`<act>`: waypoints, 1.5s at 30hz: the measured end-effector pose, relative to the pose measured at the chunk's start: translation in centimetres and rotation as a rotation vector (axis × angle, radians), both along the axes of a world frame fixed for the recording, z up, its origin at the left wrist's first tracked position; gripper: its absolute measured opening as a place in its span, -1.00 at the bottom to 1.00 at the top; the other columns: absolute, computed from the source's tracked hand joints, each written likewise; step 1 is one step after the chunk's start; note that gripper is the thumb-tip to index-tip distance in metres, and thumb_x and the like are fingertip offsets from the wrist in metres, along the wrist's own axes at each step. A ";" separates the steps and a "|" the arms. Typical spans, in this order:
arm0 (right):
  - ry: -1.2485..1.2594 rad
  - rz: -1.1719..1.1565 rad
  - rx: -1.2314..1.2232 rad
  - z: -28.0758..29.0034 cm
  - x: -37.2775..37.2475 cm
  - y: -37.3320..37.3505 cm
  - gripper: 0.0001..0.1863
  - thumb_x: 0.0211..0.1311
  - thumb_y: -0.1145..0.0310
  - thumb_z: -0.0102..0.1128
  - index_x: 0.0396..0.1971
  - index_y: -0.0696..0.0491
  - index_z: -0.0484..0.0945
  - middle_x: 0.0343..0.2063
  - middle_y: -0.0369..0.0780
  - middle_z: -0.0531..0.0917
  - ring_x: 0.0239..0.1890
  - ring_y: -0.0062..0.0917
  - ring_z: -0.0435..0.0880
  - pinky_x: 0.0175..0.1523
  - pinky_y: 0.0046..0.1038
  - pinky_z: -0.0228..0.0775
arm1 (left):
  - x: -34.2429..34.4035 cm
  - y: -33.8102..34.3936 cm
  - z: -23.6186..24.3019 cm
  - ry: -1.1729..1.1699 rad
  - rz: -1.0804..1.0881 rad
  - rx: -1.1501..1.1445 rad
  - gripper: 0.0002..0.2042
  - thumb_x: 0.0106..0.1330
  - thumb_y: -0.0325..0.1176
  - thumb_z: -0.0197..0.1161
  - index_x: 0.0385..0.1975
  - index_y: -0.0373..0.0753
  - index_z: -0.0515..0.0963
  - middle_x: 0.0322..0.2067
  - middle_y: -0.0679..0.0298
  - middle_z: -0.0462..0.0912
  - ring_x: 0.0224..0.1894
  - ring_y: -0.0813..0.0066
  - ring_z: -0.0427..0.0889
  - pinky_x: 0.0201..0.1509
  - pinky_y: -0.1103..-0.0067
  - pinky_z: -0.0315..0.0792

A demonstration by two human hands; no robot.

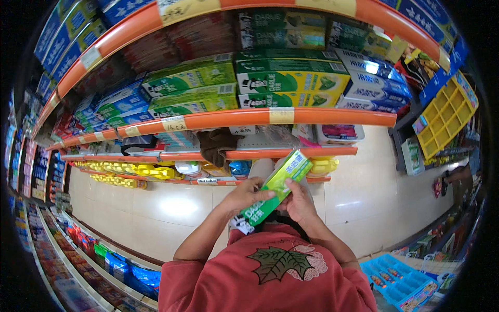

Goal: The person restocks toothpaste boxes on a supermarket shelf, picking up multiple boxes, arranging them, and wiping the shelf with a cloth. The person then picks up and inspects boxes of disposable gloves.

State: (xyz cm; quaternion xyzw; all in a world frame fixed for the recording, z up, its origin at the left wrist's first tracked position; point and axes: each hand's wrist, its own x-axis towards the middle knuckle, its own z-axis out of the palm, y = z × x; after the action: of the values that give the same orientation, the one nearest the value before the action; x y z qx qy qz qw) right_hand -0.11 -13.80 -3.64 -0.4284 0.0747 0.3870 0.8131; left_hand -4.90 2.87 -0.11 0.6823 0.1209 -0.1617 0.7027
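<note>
Between my two hands, in front of my chest, I hold a long green toothpaste box (270,190), tilted with its far end up to the right. My left hand (246,195) is closed around its left side, thumb across the face. On the right edge, my right hand (297,200) grips it with the thumb on top. Ahead on the orange-edged shelf (228,120) stand similar toothpaste boxes: light green ones (192,86), green and yellow ones (291,83), and blue and white ones (374,86).
A brown cloth (214,148) hangs over the lower shelf. Yellow bottles (150,170) line the bottom shelf. To the right are a yellow compartment tray (447,117) and a blue tray (397,281). Another shelf with blue packages (140,275) runs behind on the left.
</note>
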 end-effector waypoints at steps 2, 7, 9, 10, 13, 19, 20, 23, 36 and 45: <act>0.009 -0.124 0.048 0.5 0.6 -0.7 -0.57 0.12 0.06 -0.01 -0.13 0.06 0.34 -0.29 -0.18 0.55 -0.31 -0.41 0.60 -0.32 -0.27 0.52 | -0.1 1.3 -0.5 -0.093 0.087 0.022 -0.51 0.11 -0.19 0.23 0.00 -0.29 0.31 -0.32 0.32 0.42 -0.24 0.56 0.44 -0.21 0.69 0.33; 0.019 -0.336 0.218 1.5 2.2 -2.0 -0.52 0.10 -0.01 0.02 -0.08 -0.01 0.31 -0.22 -0.24 0.55 -0.23 -0.42 0.58 -0.19 -0.26 0.48 | -1.5 4.4 -0.2 -0.179 0.274 -0.335 -0.48 0.20 -0.07 0.07 0.05 -0.30 0.26 -0.19 0.24 0.44 -0.20 0.42 0.47 -0.17 0.56 0.39; -0.017 -0.356 0.289 1.4 2.5 -2.0 -0.51 0.12 0.01 0.01 -0.03 -0.01 0.27 -0.15 -0.22 0.51 -0.14 -0.40 0.54 -0.09 -0.22 0.42 | -2.2 3.4 -0.8 -0.181 0.277 -0.345 -0.44 0.17 -0.04 0.10 0.05 -0.32 0.24 -0.17 0.21 0.44 -0.19 0.41 0.48 -0.19 0.56 0.40; -0.003 -0.354 0.322 0.8 2.6 -2.1 -0.51 0.12 0.02 0.01 -0.03 -0.01 0.27 -0.14 -0.21 0.51 -0.13 -0.39 0.53 -0.07 -0.21 0.41 | -2.3 2.7 -0.9 -0.185 0.283 -0.351 -0.42 0.16 -0.03 0.12 0.06 -0.33 0.24 -0.17 0.20 0.44 -0.19 0.41 0.48 -0.20 0.56 0.41; 0.033 -0.376 0.387 0.3 2.5 -1.8 -0.52 0.12 0.05 0.02 -0.03 0.01 0.27 -0.14 -0.21 0.51 -0.12 -0.38 0.52 -0.06 -0.21 0.40 | -1.9 0.8 -0.8 -0.236 0.304 -0.414 -0.39 0.10 -0.06 0.18 0.04 -0.37 0.22 -0.17 0.12 0.47 -0.22 0.31 0.54 -0.26 0.53 0.44; 0.036 -0.444 0.443 1.7 2.2 -1.8 -0.60 0.11 0.19 0.05 -0.08 0.05 0.32 -0.18 -0.22 0.53 -0.13 -0.43 0.53 -0.08 -0.28 0.43 | -0.3 0.2 -0.3 -0.323 0.362 -0.447 -0.57 0.16 -0.21 0.13 -0.08 -0.39 0.34 -0.26 0.11 0.53 -0.30 0.24 0.56 -0.32 0.47 0.45; 0.018 -0.442 0.465 1.5 2.2 -2.1 -0.61 0.11 0.21 0.05 -0.09 0.05 0.33 -0.18 -0.22 0.53 -0.13 -0.43 0.53 -0.07 -0.28 0.43 | -0.1 0.1 -0.1 -0.331 0.367 -0.445 -0.60 0.16 -0.23 0.12 -0.10 -0.40 0.35 -0.26 0.11 0.53 -0.30 0.24 0.56 -0.32 0.46 0.45; -0.018 -0.446 0.489 1.5 2.0 -2.5 -0.65 0.09 0.27 0.06 -0.11 0.05 0.36 -0.18 -0.22 0.54 -0.13 -0.43 0.53 -0.05 -0.28 0.42 | 0.1 -0.1 0.5 -0.337 0.381 -0.507 -0.63 0.18 -0.29 0.11 -0.09 -0.40 0.35 -0.28 0.15 0.54 -0.31 0.34 0.55 -0.32 0.51 0.43; -0.082 -0.539 0.408 1.7 1.6 -2.3 -0.67 0.02 0.33 0.11 -0.17 0.08 0.38 -0.20 -0.22 0.52 -0.11 -0.40 0.51 -0.06 -0.26 0.43 | 0.1 -0.3 0.3 -0.319 0.396 -0.514 -0.66 0.20 -0.29 0.04 -0.11 -0.39 0.37 -0.30 0.15 0.54 -0.33 0.36 0.56 -0.30 0.53 0.45; -0.094 -0.451 0.409 1.4 2.7 -3.2 -0.64 0.04 0.27 0.08 -0.12 0.01 0.36 -0.15 -0.24 0.51 -0.10 -0.41 0.51 -0.06 -0.23 0.42 | 0.9 4.2 4.3 -0.544 0.662 0.091 -0.70 0.20 -0.34 0.11 -0.14 -0.40 0.40 -0.33 0.23 0.54 -0.36 0.55 0.52 -0.34 0.67 0.40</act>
State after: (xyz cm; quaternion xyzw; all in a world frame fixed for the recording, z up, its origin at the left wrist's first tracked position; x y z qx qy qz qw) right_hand 2.63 -17.04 -2.27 -0.2459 0.0507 0.1833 0.9505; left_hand -3.98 7.12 4.23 0.6549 0.1504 0.2638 0.6920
